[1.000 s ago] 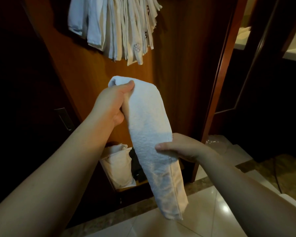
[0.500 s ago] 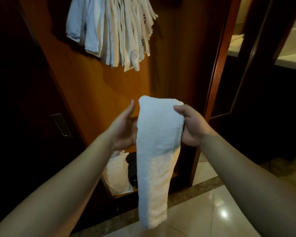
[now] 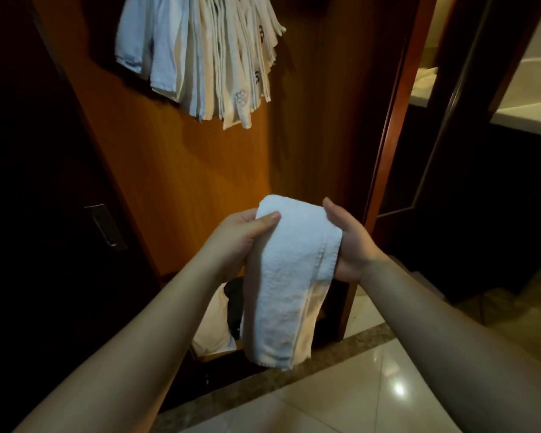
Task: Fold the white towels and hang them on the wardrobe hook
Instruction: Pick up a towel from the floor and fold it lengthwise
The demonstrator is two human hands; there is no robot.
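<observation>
A white towel (image 3: 289, 276), folded into a long strip, hangs down in front of me inside the wardrobe opening. My left hand (image 3: 238, 239) grips its upper left edge, thumb on the front. My right hand (image 3: 349, 242) cups its upper right edge, with the fingers hidden behind the cloth. High on the wooden back panel hangs a bunch of several white towels (image 3: 206, 54); the hook that holds them is hidden above the frame.
White bags and a dark item (image 3: 219, 323) sit on the wardrobe floor behind the towel. A dark door with a metal handle (image 3: 105, 225) stands at left. A wooden door frame (image 3: 391, 126) rises at right, glossy floor tiles (image 3: 341, 389) below.
The towel has come lower and been gathered shorter. My left hand has closed onto its left edge, and my right hand has slid down along the right edge.
</observation>
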